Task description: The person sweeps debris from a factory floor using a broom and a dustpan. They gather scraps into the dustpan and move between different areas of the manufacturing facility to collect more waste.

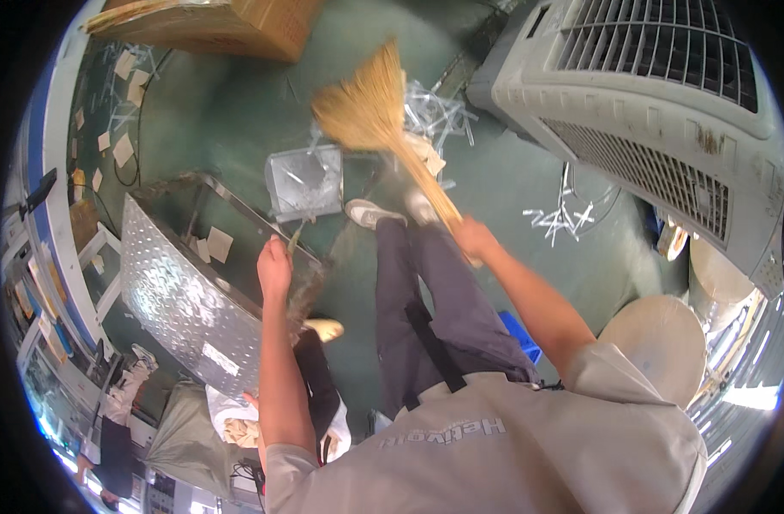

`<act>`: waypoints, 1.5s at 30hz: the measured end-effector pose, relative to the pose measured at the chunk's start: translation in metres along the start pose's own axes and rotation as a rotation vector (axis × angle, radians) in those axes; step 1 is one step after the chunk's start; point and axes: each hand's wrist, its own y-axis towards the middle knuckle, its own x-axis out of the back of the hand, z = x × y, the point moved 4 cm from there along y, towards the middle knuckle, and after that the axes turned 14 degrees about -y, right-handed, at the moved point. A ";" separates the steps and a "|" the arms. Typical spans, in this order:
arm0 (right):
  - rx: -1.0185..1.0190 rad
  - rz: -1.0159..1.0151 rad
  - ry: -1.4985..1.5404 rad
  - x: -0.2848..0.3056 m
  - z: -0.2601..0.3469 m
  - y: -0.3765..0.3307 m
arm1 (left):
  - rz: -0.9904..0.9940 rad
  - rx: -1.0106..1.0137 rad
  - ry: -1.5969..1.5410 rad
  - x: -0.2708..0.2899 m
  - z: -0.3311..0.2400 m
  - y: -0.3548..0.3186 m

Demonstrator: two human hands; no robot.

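My right hand (475,240) is closed round the handle of a straw broom (366,107), whose bristles fan out ahead of my feet. Beside the bristles lies a pile of clear plastic strips (435,114) with some paper scraps. My left hand (274,267) is closed on a thin handle just above a metal dustpan (306,178); where the handle joins the pan is hard to make out. The pan rests on the green floor, left of my shoes, with a few bits of litter in it.
A dimpled metal bin (190,287) with paper scraps stands at the left, another person's shoe (324,329) near it. A cardboard box (238,26) sits at the far left, a large grey air cooler (649,111) at the right. More strips (560,221) lie beside the cooler.
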 end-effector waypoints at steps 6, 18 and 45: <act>-0.242 0.053 0.487 0.031 -0.053 -0.140 | -0.107 0.038 -0.177 -0.007 0.028 -0.045; 0.106 -0.066 0.147 0.085 0.015 0.086 | -0.421 0.036 -0.041 -0.139 0.102 -0.209; 0.046 -0.243 -0.109 0.031 -0.190 -0.081 | -0.322 0.030 0.138 -0.296 0.194 -0.320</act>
